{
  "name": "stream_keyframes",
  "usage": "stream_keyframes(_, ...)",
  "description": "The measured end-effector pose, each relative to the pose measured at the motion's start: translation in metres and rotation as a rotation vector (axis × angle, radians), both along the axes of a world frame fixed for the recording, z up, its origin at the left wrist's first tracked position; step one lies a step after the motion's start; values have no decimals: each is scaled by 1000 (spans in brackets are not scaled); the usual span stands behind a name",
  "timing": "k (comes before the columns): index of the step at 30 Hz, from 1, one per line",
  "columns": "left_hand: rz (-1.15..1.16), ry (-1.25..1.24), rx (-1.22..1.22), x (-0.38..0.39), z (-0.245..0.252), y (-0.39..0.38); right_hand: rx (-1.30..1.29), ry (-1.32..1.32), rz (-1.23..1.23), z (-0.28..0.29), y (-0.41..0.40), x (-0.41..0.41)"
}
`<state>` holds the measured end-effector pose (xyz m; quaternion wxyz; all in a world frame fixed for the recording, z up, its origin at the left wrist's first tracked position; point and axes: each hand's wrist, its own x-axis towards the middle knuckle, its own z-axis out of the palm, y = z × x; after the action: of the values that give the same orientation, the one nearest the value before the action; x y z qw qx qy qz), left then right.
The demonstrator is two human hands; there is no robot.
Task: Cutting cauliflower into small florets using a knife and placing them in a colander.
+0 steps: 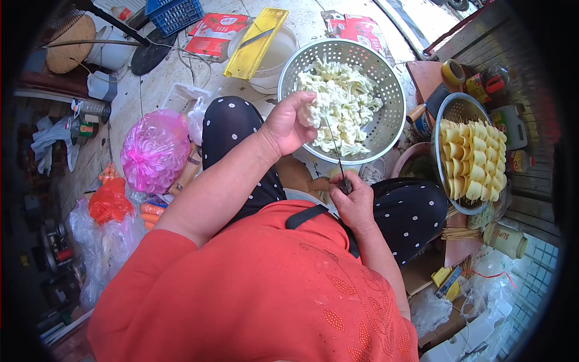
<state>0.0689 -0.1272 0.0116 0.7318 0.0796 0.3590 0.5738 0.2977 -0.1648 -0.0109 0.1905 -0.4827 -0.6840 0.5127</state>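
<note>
My left hand (pixel 289 124) grips a piece of cauliflower (pixel 309 113) over the near left side of a large perforated metal colander (pixel 389 97). Cut cauliflower florets (pixel 346 97) lie heaped inside the colander. In my right hand (pixel 353 199) is the dark handle of a knife (pixel 337 151), held low in front of my lap. The thin blade points away from me, and its tip reaches up beside the cauliflower piece. Whether the edge touches the piece I cannot tell.
Right of my knee, a second colander (pixel 470 209) holds skewered yellow slices (pixel 475 158). A cleaver (pixel 427 106) lies beyond it. A yellow slicer (pixel 258 43) rests across a white bucket (pixel 276 68). Pink (pixel 154 149) and red (pixel 110 201) plastic bags sit at left.
</note>
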Motion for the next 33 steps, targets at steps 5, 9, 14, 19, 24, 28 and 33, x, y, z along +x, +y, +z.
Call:
stream_keyframes(5,20,3,-42,6,4,0,17,5,2,4,0,-3)
stream_keyframes(9,5,33,-48,9,3,-2,2,-2,0,5,0,-4)
stream_keyframes(14,-40,14,-25,12,1,-5,31,-57,-15,0,0,-2)
stream_keyframes(19,-45,-80,-6,13,-8,-8,16,-90,-39,-2,-2,-1)
stream_keyframes(24,-58,-80,-28,11,-9,-11,-17,-116,-28,1,-1,2)
stream_keyframes(28,-31,105,-28,13,-12,-16,39,-162,-21,-2,-2,3)
stream_keyframes(33,-15,-26,-77,17,-7,-18,84,-179,-45,-5,-4,3)
